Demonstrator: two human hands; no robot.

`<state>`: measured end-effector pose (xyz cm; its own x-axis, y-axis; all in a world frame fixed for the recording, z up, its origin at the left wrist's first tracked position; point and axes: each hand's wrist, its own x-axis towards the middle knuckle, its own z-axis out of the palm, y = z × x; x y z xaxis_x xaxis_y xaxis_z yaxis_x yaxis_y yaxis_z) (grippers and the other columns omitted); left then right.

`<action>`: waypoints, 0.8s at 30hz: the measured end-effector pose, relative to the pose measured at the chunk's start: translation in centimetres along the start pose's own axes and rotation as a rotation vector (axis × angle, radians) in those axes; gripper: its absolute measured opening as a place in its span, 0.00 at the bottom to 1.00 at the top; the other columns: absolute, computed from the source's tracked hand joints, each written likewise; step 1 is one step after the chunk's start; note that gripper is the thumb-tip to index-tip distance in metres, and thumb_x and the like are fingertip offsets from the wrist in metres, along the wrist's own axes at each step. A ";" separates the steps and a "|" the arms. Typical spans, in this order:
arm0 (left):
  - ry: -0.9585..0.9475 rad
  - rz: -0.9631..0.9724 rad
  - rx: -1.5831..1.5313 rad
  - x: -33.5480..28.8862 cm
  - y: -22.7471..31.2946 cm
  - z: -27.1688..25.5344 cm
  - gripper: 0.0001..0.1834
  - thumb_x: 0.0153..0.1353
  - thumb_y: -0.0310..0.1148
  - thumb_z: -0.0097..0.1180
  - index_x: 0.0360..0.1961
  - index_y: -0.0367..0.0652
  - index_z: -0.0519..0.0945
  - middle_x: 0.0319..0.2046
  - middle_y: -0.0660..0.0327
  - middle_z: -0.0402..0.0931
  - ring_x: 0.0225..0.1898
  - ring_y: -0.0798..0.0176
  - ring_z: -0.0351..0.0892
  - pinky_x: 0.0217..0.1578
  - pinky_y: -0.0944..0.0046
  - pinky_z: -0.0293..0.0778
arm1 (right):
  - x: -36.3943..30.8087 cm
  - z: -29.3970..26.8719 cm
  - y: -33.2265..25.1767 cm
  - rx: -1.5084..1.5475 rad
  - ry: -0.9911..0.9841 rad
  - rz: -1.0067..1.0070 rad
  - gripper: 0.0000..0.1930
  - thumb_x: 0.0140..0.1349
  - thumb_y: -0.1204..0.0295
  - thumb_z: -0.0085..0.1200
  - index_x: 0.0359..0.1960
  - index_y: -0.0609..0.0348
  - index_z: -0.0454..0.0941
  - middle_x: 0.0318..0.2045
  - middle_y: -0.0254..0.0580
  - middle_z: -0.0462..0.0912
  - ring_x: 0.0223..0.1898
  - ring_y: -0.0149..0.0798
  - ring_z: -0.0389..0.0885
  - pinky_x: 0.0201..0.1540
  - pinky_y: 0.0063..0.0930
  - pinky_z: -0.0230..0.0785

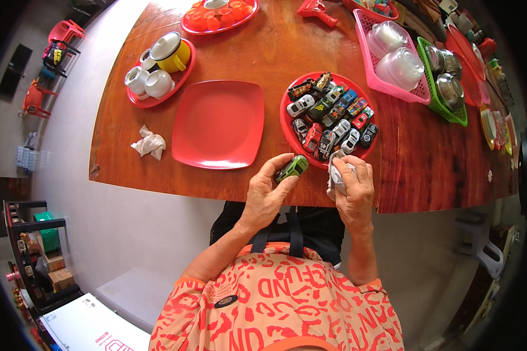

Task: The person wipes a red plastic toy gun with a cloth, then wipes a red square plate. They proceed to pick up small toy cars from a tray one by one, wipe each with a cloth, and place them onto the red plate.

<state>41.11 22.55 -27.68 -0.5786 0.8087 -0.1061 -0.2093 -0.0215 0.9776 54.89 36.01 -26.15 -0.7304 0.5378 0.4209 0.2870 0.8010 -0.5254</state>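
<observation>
Between the thumb and fingers of my left hand (pixel 264 196) is a green toy car (pixel 292 168), held above the table's front edge. My right hand (pixel 355 193) grips a crumpled white tissue (pixel 336 181), close to the near rim of a round red plate (pixel 286 124). Several toy cars in mixed colours crowd that plate, among them a red car (pixel 312 138) and a silver one (pixel 300 105). Left of it lies a square red plate (pixel 219 124) with a bare surface.
A crumpled tissue (pixel 150 143) lies left of the square plate. Behind stands a red tray (pixel 187 76) with white cups and a yellow pot (pixel 171 54). A pink basket (pixel 366 70) of clear bowls and a green basket (pixel 461 119) of metal containers stand on the right.
</observation>
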 end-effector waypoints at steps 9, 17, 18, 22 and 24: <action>0.096 -0.078 -0.442 0.8 -0.8 1.0 0.19 0.65 0.24 0.54 0.57 0.33 0.69 0.50 0.58 0.76 0.51 0.68 0.75 0.54 0.68 0.71 | -0.2 2.4 -2.9 0.451 -0.003 0.081 0.26 0.44 0.86 0.56 0.50 0.62 0.75 0.45 0.50 0.75 0.45 0.53 0.76 0.49 0.38 0.71; 0.228 -0.043 -0.310 1.8 -0.2 -2.6 0.18 0.62 0.26 0.59 0.53 0.37 0.71 0.43 0.62 0.78 0.39 0.75 0.76 0.36 0.74 0.74 | -2.1 0.3 2.6 0.071 -0.070 0.148 0.28 0.37 0.83 0.60 0.46 0.53 0.80 0.47 0.45 0.75 0.48 0.49 0.74 0.49 0.40 0.70; 0.235 -0.027 -0.266 2.3 -0.1 -3.3 0.18 0.62 0.26 0.60 0.52 0.37 0.72 0.42 0.62 0.78 0.38 0.75 0.76 0.35 0.74 0.74 | -2.5 -0.2 4.5 -0.059 -0.014 0.170 0.27 0.37 0.83 0.59 0.46 0.53 0.80 0.47 0.45 0.75 0.48 0.49 0.73 0.50 0.40 0.70; 0.374 0.039 -0.019 3.8 -0.2 -7.4 0.16 0.61 0.27 0.61 0.48 0.36 0.73 0.36 0.63 0.79 0.34 0.75 0.76 0.31 0.75 0.74 | -4.7 -0.8 12.0 -0.440 0.134 0.239 0.24 0.43 0.84 0.56 0.46 0.54 0.80 0.47 0.45 0.75 0.49 0.52 0.72 0.50 0.43 0.69; 0.484 0.109 0.092 5.3 -0.7 -9.2 0.14 0.60 0.27 0.62 0.45 0.36 0.73 0.33 0.64 0.78 0.32 0.76 0.76 0.30 0.75 0.73 | -5.7 -0.6 15.4 -0.521 0.223 0.274 0.22 0.47 0.85 0.55 0.46 0.53 0.79 0.47 0.45 0.75 0.48 0.52 0.73 0.49 0.43 0.70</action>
<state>30.91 21.41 -30.61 -0.8971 0.4387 -0.0527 -0.0690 -0.0213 0.9974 63.84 45.43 -36.17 -0.4568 0.7383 0.4962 0.7506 0.6193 -0.2305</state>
